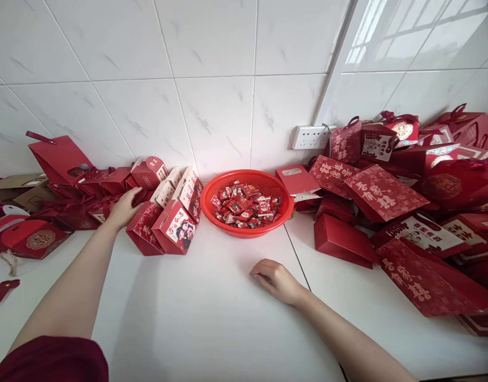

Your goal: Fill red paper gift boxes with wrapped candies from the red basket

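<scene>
My left hand (127,208) reaches to the row of red boxes at the left, its fingers apart beside a dark red box (146,228) with pale characters. Right of that box stands another red box (174,228) with a cartoon couple on its white panel. A red plastic basket (247,231) full of small red-wrapped sweets (246,204) sits against the wall. My right hand (278,280) rests on the white tabletop in front of the basket, fingers curled together; whether anything is inside them is hidden.
A large heap of red gift boxes (385,193) fills the right side. More red boxes and bags (61,159) line the left wall, with a loose dark red ribbon (4,289) nearer me. A white socket strip (312,137) is on the tiled wall.
</scene>
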`<state>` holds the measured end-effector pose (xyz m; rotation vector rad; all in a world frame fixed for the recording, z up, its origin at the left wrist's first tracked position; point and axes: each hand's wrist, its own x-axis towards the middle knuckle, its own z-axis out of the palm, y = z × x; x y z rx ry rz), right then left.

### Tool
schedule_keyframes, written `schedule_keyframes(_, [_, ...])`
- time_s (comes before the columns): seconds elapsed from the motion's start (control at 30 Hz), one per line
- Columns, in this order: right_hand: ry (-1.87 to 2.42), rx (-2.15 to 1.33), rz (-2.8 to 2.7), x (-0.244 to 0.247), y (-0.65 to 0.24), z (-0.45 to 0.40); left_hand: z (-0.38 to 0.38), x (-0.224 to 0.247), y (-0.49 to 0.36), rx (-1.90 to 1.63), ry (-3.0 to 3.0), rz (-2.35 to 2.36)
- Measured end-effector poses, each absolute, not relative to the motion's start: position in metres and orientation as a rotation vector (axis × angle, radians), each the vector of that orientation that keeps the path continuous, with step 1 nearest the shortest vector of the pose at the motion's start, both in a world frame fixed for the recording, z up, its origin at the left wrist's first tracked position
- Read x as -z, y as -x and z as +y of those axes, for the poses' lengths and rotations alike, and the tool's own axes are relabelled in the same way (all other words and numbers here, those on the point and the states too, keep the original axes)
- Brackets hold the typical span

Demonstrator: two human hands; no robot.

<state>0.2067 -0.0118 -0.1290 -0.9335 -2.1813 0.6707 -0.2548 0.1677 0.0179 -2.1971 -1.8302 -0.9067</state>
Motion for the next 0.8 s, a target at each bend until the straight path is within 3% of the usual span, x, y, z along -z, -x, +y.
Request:
schedule_keyframes(0.2, [0.921,-0.565,-2.247,0.126,-0.206,-0.015,0.122,-0.056,0.219,1.243,1.794,-1.730])
schedule_keyframes(0.33, [0.977,-0.331,-2.293,0.114,-0.221,-0.007,0.056,-0.026,0.142,1.368,2.078,-1.340])
schedule_keyframes(0.37, [1.037,-0.248,-2.240,0.110,-0.232,-0.002,0.042,-0.009,0.121,1.282,2.309,-1.285])
schedule_keyframes(0.43, [1.212,-0.095,-2.032,0.101,-0.262,0.008,0.020,0.030,0.083,0.754,2.906,-1.174])
schedule_keyframes(0.53, [1.580,0.036,-1.602,0.096,-0.323,0.017,0.007,0.086,0.043,0.245,3.222,-1.168])
schedule_keyframes(0.63, [2.016,-0.028,-1.191,0.105,-0.377,0.015,0.012,0.119,0.025,0.199,3.187,-1.278])
schedule_keyframes(0.8, [2.207,-0.273,-1.031,0.133,-0.405,0.018,0.027,0.133,0.015,0.257,3.028,-1.380])
